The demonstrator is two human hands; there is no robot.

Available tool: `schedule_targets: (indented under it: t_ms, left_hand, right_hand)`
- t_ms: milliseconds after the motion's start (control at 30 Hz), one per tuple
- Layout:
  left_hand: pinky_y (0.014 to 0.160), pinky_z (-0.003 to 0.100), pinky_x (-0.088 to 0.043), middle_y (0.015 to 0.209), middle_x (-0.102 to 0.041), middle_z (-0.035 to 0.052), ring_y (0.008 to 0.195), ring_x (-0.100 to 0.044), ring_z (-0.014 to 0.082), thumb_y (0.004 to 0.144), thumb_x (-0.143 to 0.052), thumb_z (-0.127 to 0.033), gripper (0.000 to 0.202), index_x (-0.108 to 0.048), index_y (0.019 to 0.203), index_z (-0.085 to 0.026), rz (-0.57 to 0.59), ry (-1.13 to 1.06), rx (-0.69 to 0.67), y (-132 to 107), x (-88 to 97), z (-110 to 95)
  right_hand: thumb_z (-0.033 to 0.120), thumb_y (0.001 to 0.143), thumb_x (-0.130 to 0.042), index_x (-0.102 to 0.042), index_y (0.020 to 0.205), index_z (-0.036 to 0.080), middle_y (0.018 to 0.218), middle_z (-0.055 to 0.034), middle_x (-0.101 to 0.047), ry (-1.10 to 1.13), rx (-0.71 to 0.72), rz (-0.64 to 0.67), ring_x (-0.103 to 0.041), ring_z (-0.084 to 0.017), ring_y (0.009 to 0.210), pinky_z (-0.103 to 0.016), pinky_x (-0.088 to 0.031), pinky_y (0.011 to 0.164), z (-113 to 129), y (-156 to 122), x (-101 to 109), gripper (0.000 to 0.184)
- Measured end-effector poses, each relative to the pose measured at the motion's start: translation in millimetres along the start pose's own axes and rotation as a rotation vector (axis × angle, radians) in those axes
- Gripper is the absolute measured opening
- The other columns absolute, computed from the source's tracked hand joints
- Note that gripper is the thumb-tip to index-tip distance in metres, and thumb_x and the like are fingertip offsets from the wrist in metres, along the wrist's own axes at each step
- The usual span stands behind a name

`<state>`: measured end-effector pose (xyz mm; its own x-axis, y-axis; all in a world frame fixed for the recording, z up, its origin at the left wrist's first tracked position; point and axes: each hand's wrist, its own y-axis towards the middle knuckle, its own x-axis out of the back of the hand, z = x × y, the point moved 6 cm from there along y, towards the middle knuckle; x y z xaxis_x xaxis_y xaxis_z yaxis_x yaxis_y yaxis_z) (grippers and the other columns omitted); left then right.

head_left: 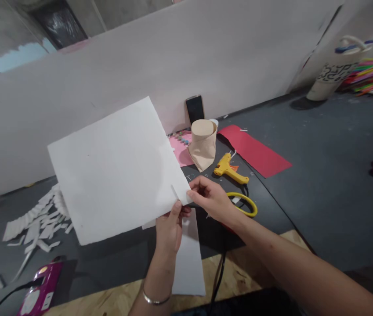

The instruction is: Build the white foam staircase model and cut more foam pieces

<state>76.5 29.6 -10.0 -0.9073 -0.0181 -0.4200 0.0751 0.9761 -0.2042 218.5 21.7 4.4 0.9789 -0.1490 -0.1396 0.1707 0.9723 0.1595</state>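
Note:
A large white sheet of paper or thin card (114, 171) is raised at a tilt above the table, held by its lower right corner. My left hand (170, 226) pinches the bottom edge, thumb on top and fingers underneath. Close beside it, my right hand (211, 197) pinches the corner between thumb and fingers. A short slit or narrow strip (175, 192) shows on the sheet just above my left thumb; I cannot tell which. Below my left hand lies another white piece (189, 263), partly covered by the hand.
A yellow glue gun (230, 169), scissors with yellow handles (254, 206), a beige wrapped form (203, 142), a red sheet (258, 151) and a phone (195, 109) are beyond my hands. White paper scraps (41, 219) and a purple power strip (43, 285) lie left.

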Motion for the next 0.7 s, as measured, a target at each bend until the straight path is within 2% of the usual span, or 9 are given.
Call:
schedule_targets:
  t_ms: [133, 367, 700]
  left_hand:
    - [0.051, 0.022, -0.050, 0.061, -0.068, 0.0021, 0.052, -0.061, 0.0117, 0.057, -0.089, -0.033, 0.032, -0.071, 0.073, -0.013, -0.005, -0.010, -0.023, 0.2, 1.5, 1.8]
    - [0.050, 0.019, -0.049, 0.064, -0.068, 0.0006, 0.052, -0.061, 0.0097, 0.055, -0.090, -0.032, 0.034, -0.072, 0.076, -0.014, -0.011, -0.070, 0.009, -1.2, -0.7, 2.9]
    - [0.052, 0.019, -0.051, 0.065, -0.070, 0.0021, 0.054, -0.063, 0.0108, 0.057, -0.089, -0.032, 0.031, -0.073, 0.076, -0.014, 0.046, -0.059, 0.010, 1.4, -1.2, 2.8]
  right_hand:
    - [0.033, 0.082, -0.064, -0.058, 0.084, 0.019, 0.068, 0.0039, -0.054, -0.037, -0.004, -0.036, -0.049, -0.011, 0.063, -0.024, -0.041, 0.060, 2.2, -2.1, -1.0, 0.015]
    - [0.032, 0.081, -0.065, -0.060, 0.085, 0.020, 0.069, 0.0033, -0.055, -0.042, -0.003, -0.115, -0.050, -0.012, 0.062, -0.025, -0.042, 0.059, 1.7, -7.1, -2.4, 0.014]
    - [0.033, 0.080, -0.066, -0.060, 0.084, 0.020, 0.068, 0.0035, -0.054, -0.044, 0.015, -0.089, -0.049, -0.012, 0.060, -0.025, -0.041, 0.058, 6.7, -5.6, -0.1, 0.014]
